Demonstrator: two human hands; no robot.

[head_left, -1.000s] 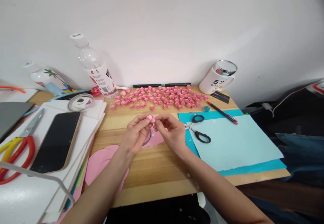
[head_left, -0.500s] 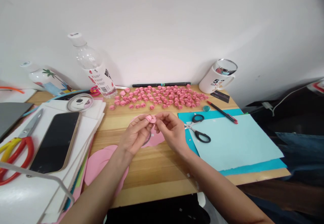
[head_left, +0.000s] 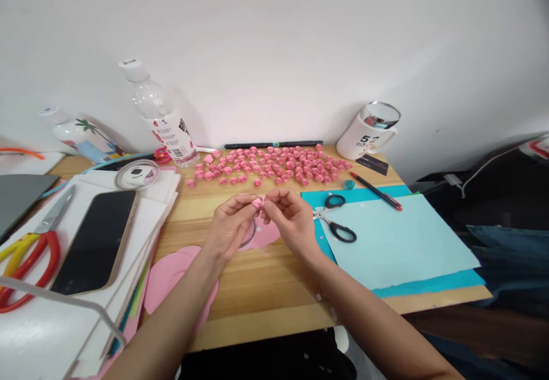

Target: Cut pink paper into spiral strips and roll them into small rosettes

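A small pink paper roll is pinched between the fingertips of both hands over the middle of the table. My left hand is closed on its left side. My right hand grips the right side, fingers bent and partly hiding it. Below the hands lies pink paper with a dark ring on it, largely covered by the left hand. Beyond them many rolled pink paper roses spread along the back of the table. Pink paper circles rest under my left forearm.
Black-handled scissors lie on blue paper sheets at right. A white mug and a plastic bottle stand by the wall. To the left, a phone and red-yellow scissors rest on stacked paper.
The pink paper between my fingertips looks more tightly rolled, and its loose end has drawn in. Both hands stay in almost the same place.
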